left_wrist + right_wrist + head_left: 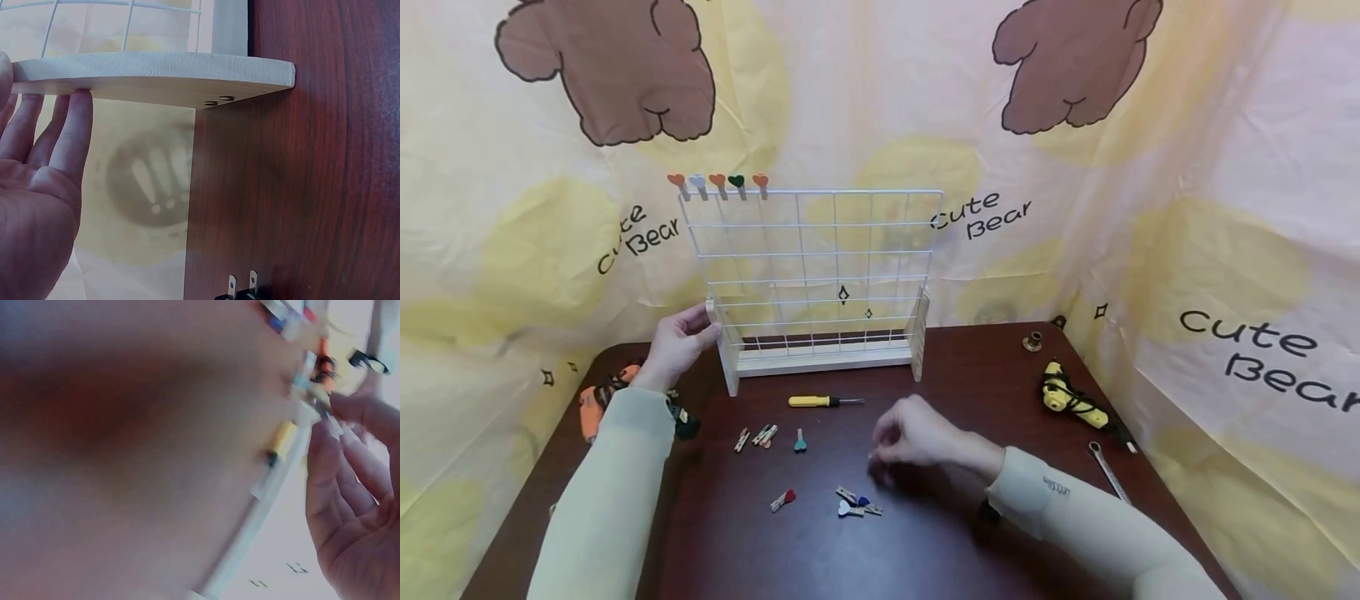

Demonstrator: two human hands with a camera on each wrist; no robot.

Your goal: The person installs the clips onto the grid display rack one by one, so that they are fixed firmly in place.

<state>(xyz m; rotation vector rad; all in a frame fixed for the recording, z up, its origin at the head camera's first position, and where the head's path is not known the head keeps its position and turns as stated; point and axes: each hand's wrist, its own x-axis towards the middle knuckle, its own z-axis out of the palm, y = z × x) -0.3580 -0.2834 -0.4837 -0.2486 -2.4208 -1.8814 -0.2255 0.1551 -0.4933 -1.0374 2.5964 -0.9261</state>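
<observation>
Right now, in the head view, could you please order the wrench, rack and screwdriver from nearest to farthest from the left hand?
1. Rack: its left end is in the left hand's grip.
2. Screwdriver: just in front of the rack.
3. Wrench: far over on the right.

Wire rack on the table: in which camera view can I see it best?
The head view, because the whole wire rack stands in frame. The left wrist view shows only one wooden side and some wires; the right wrist view, only what seems its blurred base.
</observation>
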